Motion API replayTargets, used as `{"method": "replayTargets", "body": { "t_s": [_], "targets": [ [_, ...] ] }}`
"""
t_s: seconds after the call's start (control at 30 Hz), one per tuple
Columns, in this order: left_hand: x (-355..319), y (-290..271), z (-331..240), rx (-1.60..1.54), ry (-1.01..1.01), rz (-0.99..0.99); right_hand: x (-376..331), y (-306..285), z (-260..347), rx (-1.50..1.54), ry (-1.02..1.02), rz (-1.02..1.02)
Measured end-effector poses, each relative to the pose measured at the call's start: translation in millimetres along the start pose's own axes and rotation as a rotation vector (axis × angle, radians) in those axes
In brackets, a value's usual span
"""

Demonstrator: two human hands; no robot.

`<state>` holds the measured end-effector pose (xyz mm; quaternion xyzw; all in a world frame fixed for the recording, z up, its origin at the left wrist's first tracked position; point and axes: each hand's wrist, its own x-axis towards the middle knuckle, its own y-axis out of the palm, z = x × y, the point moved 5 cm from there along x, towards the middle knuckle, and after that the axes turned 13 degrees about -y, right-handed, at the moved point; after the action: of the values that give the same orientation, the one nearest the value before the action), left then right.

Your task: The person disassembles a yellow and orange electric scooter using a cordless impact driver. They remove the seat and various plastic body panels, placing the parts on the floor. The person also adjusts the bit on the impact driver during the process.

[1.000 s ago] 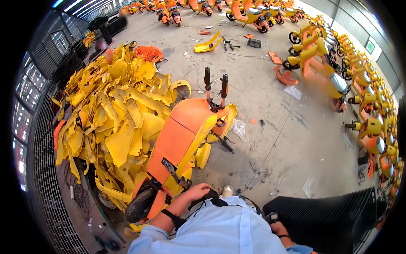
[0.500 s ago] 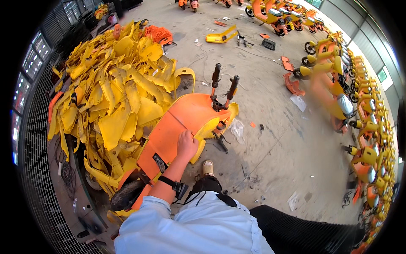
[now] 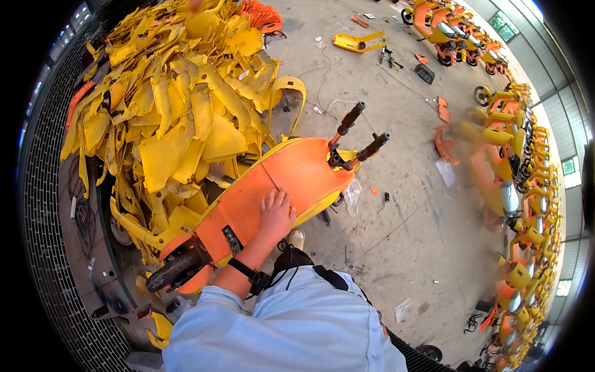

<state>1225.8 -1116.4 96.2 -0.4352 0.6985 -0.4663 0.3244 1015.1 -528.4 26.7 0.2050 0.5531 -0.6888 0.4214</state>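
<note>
My left hand [image 3: 277, 211] lies on the orange body panel [image 3: 248, 196] of a scooter, its fingers stretched out flat with nothing in them. The scooter lies tipped over before me, its yellow edge [image 3: 310, 212] turned toward my feet. Two black-tipped fork legs [image 3: 353, 116] rise from its far right end, and no front wheel is on them. At the near left end sits a dark rear wheel [image 3: 176, 271]. A rectangular opening [image 3: 232, 239] in the panel lies near my wrist. My right hand is not in view.
A big heap of yellow body panels [image 3: 186, 118] stands close on the left, touching or nearly touching the scooter. Rows of yellow and orange scooters [image 3: 517, 186] line the right. A yellow part [image 3: 358, 42], a black basket [image 3: 425, 74] and orange pieces [image 3: 444, 142] lie on the floor.
My left hand has gone from curled fingers to flat, spread ones on the panel. The scooter appears turned, its fork end now farther right. The view has shifted; the black ribbed shape lower right is mostly gone.
</note>
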Motion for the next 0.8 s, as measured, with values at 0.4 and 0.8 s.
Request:
{"method": "replayTargets", "body": {
  "t_s": [0.4,0.8],
  "targets": [
    [3.1,-2.0,11.8,-0.006,0.030,0.004,52.8,-35.1,76.9,-0.140,-0.105,-0.001],
    [-2.8,-53.4,33.8,-0.200,0.002,-0.117,88.7,-81.5,145.8,-0.182,-0.208,-0.098]
  ]
}}
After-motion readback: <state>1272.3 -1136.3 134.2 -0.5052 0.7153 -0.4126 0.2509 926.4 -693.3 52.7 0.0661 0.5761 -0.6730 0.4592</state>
